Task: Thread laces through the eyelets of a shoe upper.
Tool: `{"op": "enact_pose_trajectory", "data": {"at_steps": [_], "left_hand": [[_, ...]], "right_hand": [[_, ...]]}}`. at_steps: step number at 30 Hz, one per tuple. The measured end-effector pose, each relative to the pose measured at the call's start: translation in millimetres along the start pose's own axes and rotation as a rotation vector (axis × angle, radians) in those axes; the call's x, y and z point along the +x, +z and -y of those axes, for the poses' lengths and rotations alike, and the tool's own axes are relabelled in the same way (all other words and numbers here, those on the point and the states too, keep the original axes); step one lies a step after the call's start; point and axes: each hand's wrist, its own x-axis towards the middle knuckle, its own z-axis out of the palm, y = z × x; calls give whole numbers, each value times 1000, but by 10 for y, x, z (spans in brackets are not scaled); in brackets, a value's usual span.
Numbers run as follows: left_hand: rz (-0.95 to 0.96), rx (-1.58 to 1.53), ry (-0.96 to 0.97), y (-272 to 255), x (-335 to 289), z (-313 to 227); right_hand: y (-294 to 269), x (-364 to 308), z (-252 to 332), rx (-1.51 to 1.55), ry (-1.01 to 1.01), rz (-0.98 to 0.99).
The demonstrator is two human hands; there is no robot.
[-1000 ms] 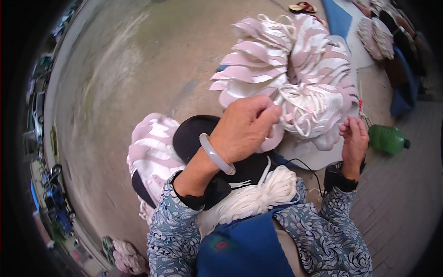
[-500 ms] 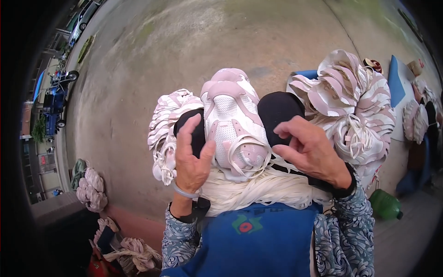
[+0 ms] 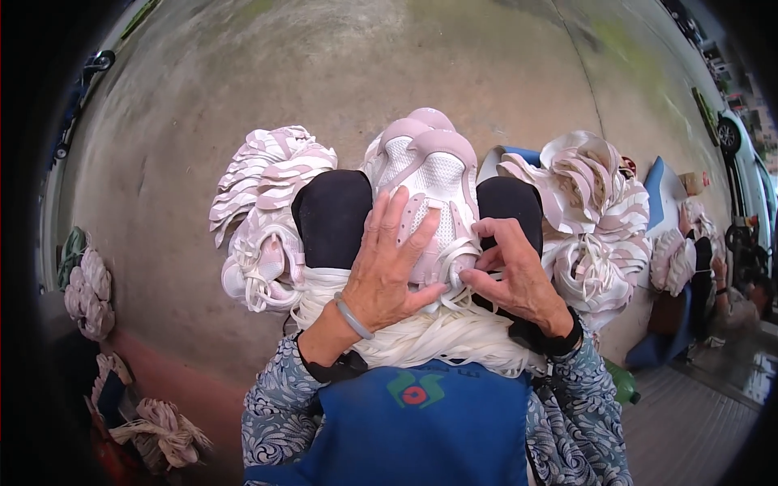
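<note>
Leftmost I see an upper pile [image 3: 271, 182], front one laced, beyond the left hand [image 3: 387, 263]. That hand's fingers: spread over the shoe upper [image 3: 444, 174]. Lace [image 3: 455, 246] looped at its near end; far eyelets [image 3: 414, 209] look bare, I'd say barely started. Lace bundle [image 3: 442, 336] crowds below the fingers. Right hand [image 3: 519, 271] curled (can't tell if pinching lace), second pile [image 3: 596, 190] beyond it.

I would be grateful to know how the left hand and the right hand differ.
The left hand spreads its fingers over the shoe upper; the right hand bends its fingers at the upper's right edge. The left hand's wrist wears a pale bracelet; the right hand's shows none. Both come out of patterned sleeves with black cuffs.
</note>
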Motion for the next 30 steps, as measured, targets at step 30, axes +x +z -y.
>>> {"op": "enact_pose_trajectory", "data": {"at_steps": [30], "left_hand": [[43, -858, -191, -461, -31, -353]], "right_hand": [[22, 13, 332, 2, -235, -51]]}}
